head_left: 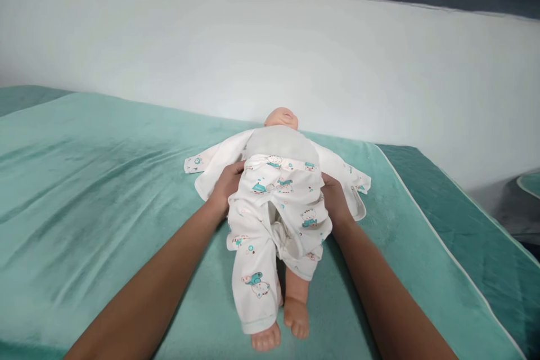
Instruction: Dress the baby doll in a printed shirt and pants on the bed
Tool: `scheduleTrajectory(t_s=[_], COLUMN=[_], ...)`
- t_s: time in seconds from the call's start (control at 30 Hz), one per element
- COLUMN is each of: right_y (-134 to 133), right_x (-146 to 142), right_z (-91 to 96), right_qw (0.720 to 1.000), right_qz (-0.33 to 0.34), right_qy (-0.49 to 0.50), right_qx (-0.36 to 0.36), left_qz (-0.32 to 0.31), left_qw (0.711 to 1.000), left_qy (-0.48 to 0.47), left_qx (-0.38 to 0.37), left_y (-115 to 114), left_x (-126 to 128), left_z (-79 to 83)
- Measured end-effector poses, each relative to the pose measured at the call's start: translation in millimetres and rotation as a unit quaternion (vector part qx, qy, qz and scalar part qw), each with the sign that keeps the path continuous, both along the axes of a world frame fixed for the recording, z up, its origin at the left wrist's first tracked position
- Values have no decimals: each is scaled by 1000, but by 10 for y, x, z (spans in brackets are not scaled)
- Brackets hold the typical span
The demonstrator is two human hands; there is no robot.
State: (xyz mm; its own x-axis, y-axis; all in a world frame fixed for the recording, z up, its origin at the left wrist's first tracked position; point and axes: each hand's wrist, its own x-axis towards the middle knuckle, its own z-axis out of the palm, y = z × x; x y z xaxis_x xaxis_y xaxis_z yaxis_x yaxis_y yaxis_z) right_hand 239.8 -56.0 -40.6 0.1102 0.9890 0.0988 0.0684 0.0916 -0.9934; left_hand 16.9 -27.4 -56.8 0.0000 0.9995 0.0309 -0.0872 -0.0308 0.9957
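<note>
A baby doll [282,117] lies on its back on the green cover, head away from me and bare feet towards me. Its white printed pants [257,208] reach up to the belly; one leg is pulled down, while the other is bunched above the ankle. My left hand [228,183] grips the waist of the pants at the left side, its fingertips hidden behind the cloth. On the opposite side my right hand [335,194] grips the waist likewise, fingers mostly out of sight. A white baby jacket [230,152] lies spread open under the doll's arms, around its cloth torso [282,143].
The green cover [105,180] has creases on the left and a pale-edged border on the right. Behind the doll's head rises a white wall [253,50] with a dark band above. Another green-topped surface [530,183] shows at the far right.
</note>
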Motion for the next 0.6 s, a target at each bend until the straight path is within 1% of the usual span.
scheduleTrajectory(t_s=[0.13, 0.17, 0.23, 0.33, 0.37, 0.43, 0.5, 0.6], right_y=[-1, 0, 0, -8, -12, -20, -22, -23], right_x=[-10, -11, -14, -14, -11, 4, 34, 97], right_z=[-18, -22, -31, -43, -46, -50, -56, -73], right_qw=[996, 993, 990, 990, 990, 989, 990, 994], right_qz=[-42, -56, -84, -107, -115, -127, -113, -47], right_qy=[76, 95, 113, 88, 76, 44, 1, -33], right_qx=[-34, -36, -20, 20, 33, 57, 81, 97], left_qz=[-26, -23, 1, 56, 66, 62, 42, 13], left_qw=[997, 995, 994, 995, 994, 992, 988, 977], left_qy=[68, 84, 93, 49, 38, 47, 77, 116], left_qx=[40, 52, 63, 73, 82, 102, 124, 177], left_y=[21, 23, 22, 9, 2, -11, -19, -26], left_x=[-15, -19, -29, -56, -68, -95, -123, -159], left_z=[24, 38, 63, 86, 92, 107, 129, 167])
